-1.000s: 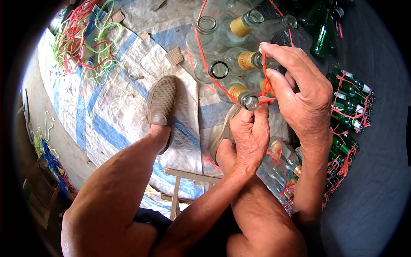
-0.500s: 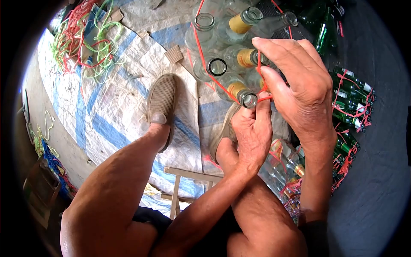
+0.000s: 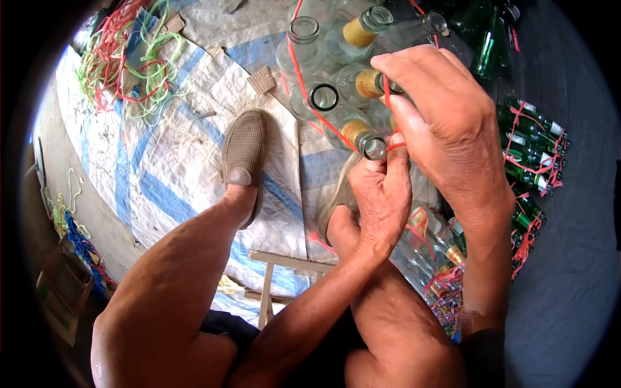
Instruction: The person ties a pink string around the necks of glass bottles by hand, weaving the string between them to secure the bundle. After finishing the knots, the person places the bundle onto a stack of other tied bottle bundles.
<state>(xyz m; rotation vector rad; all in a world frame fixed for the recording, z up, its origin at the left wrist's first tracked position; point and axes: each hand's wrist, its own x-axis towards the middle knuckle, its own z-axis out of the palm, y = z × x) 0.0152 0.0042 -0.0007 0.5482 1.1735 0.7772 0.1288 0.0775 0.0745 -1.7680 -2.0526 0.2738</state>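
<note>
Several clear glass bottles (image 3: 336,97) with yellow neck labels stand bunched on the ground, ringed by a red string (image 3: 299,77). My left hand (image 3: 381,194) pinches that string just beside the mouth of the nearest bottle (image 3: 374,149). My right hand (image 3: 446,123) is above the bunch on the right, with the string running between its fingers near a bottle neck. Both hands meet at the same spot on the string.
A blue-and-white woven sheet (image 3: 162,168) covers the ground under my two shoes (image 3: 244,155). Loose red and green strings (image 3: 129,58) lie at top left. Tied bundles of green bottles (image 3: 530,155) and clear bottles (image 3: 433,252) lie on the right. A wooden stool (image 3: 272,284) is under me.
My right hand has moved left and lower over the bunch, pulling the string with it. The view has tipped slightly, so the bottles sit higher in the frame.
</note>
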